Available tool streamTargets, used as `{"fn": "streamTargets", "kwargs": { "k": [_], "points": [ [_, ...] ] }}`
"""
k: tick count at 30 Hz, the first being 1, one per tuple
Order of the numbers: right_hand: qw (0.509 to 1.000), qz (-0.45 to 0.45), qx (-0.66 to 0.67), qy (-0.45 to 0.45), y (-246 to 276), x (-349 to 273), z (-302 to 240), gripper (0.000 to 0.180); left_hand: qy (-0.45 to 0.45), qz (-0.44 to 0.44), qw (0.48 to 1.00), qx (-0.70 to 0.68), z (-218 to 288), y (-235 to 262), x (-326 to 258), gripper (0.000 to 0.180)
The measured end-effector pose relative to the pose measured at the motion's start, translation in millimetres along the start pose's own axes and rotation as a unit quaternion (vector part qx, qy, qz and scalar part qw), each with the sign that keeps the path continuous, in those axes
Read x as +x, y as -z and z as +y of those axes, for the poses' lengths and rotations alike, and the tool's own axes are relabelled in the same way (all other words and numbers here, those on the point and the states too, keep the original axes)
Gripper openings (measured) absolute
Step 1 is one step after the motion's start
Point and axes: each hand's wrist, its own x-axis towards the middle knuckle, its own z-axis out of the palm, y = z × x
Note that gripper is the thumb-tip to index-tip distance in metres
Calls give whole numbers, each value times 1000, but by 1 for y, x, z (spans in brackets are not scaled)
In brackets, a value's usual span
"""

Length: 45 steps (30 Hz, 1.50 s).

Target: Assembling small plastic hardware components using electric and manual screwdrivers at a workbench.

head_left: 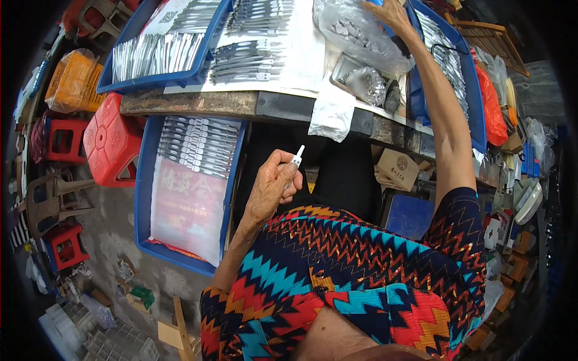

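Note:
My left hand is held in front of my body, below the table edge, closed around a small white tube with a pointed tip. My right arm stretches over the table to the far right, where my right hand is partly cut off by the upper edge. A bit of something blue shows at its fingertips; its kind cannot be made out. Beside that hand lies a clear plastic bag of small grey parts. Rows of flat silvery metal pieces rest on the white-covered table.
Blue trays of metal pieces stand on the table at left and right. A lower blue tray sits left of my legs. An open container of small parts and a white cloth are at the front edge. A red stool stands left.

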Motion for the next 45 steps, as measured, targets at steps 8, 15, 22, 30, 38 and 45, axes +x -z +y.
{"fn": "streamTargets", "kwargs": {
  "k": [8, 15, 22, 30, 38, 45],
  "points": [
    [985, -1, -78, 155, 11, 2, -33, 35, -5, 2, 1000, 4, -1, -5, 5, 14],
    [971, 99, -52, 211, 11, -13, -47, 26, -18, 5, 1000, 16, -7, -13, 9, 15],
    [978, 60, -109, 170, -9, -20, -15, 22, -33, -6, 999, 15, -5, -28, 15, 16],
    [984, 35, -77, 156, 91, -68, -61, 22, -20, -15, 1000, -11, -14, -20, 18, 17],
    [981, -143, -58, 119, 132, -175, -66, 15, -19, -33, 999, -7, -14, -24, 24, 17],
    [971, -212, -110, -8, 106, -197, -79, 19, -33, -11, 999, -21, -16, -16, 14, 16]
  ]
}}
